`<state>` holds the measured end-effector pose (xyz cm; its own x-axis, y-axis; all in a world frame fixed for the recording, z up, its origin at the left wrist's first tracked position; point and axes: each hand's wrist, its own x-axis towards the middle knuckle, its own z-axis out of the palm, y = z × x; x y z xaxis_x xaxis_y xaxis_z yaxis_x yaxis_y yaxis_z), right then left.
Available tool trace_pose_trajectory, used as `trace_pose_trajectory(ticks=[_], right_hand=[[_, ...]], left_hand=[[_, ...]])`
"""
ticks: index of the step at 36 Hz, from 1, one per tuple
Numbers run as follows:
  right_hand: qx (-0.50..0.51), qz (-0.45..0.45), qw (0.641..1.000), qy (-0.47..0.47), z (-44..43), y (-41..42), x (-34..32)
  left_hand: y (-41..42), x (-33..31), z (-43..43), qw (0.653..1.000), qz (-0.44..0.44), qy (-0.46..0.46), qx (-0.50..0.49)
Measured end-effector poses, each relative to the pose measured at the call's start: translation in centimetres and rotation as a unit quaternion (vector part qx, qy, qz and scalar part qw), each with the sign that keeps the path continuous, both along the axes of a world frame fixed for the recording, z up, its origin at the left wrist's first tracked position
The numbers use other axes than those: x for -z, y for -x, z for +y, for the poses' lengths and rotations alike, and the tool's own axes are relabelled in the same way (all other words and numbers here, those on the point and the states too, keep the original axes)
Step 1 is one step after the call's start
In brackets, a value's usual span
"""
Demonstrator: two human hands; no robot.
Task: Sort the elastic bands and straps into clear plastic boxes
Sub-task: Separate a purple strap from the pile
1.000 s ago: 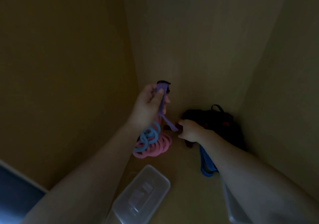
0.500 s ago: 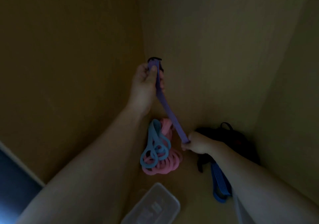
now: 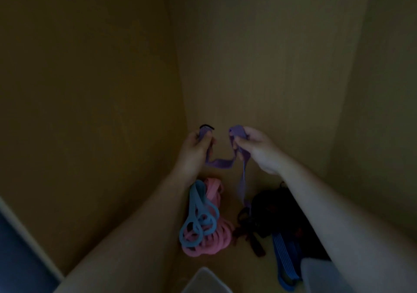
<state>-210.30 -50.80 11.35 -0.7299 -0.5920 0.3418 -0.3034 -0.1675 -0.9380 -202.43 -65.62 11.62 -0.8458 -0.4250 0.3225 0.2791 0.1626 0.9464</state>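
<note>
1. Tan wooden compartment (image 3: 259,56): back panel and two side panels meeting at a floor, dimly lit. All items below lie in it or are held over its floor.
2. Left hand (image 3: 196,148) and right hand (image 3: 257,146): both raised side by side before the back panel, close together but apart. Each has its thumb and curled fingers pinching one long purple fabric strap (image 3: 220,163).
3. Black bundle (image 3: 275,211): on the floor to the right, under the right forearm; probably tangled straps, but too dark to tell.
4. Heap of pink elastic bands (image 3: 212,245): on the floor below the left hand, just beside the black bundle.
5. Light blue elastic loops (image 3: 196,216): lying on top of the pink heap, on its left side.
6. Blue striped strap (image 3: 284,254): on the floor, running from the black bundle towards the bottom edge.
7. Clear plastic box (image 3: 205,281): corner only, bottom centre. A second clear plastic piece (image 3: 316,274) shows at bottom right.
8. Purple strap, as held: sags in a short loop between the hands; a bunch of it is gathered in the right hand, and a tail hangs down to the black bundle.
9. Black end piece (image 3: 206,126): on the strap, above the left hand's fingers.
</note>
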Motion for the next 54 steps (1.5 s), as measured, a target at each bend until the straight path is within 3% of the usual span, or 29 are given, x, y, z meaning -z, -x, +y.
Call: trace_pose_trajectory(ticks=[8,13,16,22,28,31,37,45,49,52,54], right_hand=[[-0.072,0.027,0.995,-0.070,-0.9,-0.8,0.4],[-0.042,-0.006,0.996,-0.079,-1.2,-0.4,3.0],[-0.010,0.000,0.988,-0.151,-1.0,0.6,5.8],[-0.004,0.006,0.952,-0.306,0.7,2.6,11.9],[-0.041,-0.013,0.915,-0.402,-0.1,1.9,14.8],[0.007,-0.005,0.936,-0.353,-1.3,1.0,15.1],[0.043,-0.030,0.991,-0.123,-3.0,1.7,10.6],[-0.055,-0.060,0.996,-0.022,-1.8,-0.6,3.5],[-0.043,-0.063,0.990,-0.120,-0.7,-0.9,4.9],[-0.100,-0.103,0.952,-0.272,1.4,-1.3,7.3],[-0.137,-0.151,0.931,-0.304,2.8,-2.2,8.9]], left_hand=[[0.2,0.2,1.0,0.996,0.002,-0.029,0.087],[0.2,1.3,1.3,0.993,-0.007,-0.114,0.012],[0.3,0.5,0.5,0.992,0.042,-0.111,-0.043],[-0.4,-4.6,-0.4,0.979,0.170,-0.094,-0.060],[-0.9,-6.7,0.4,0.974,0.204,-0.088,-0.047],[-1.1,-7.2,0.4,0.972,0.214,-0.081,-0.054],[-1.2,-7.6,-1.2,0.976,0.178,-0.052,-0.116],[-1.6,-3.2,-1.1,0.987,0.111,-0.036,-0.110],[-2.2,-0.2,-0.5,0.993,0.074,-0.023,-0.087],[-2.9,0.8,-0.3,0.995,0.053,-0.040,-0.079],[-3.5,1.3,0.0,0.995,0.049,-0.061,-0.055]])
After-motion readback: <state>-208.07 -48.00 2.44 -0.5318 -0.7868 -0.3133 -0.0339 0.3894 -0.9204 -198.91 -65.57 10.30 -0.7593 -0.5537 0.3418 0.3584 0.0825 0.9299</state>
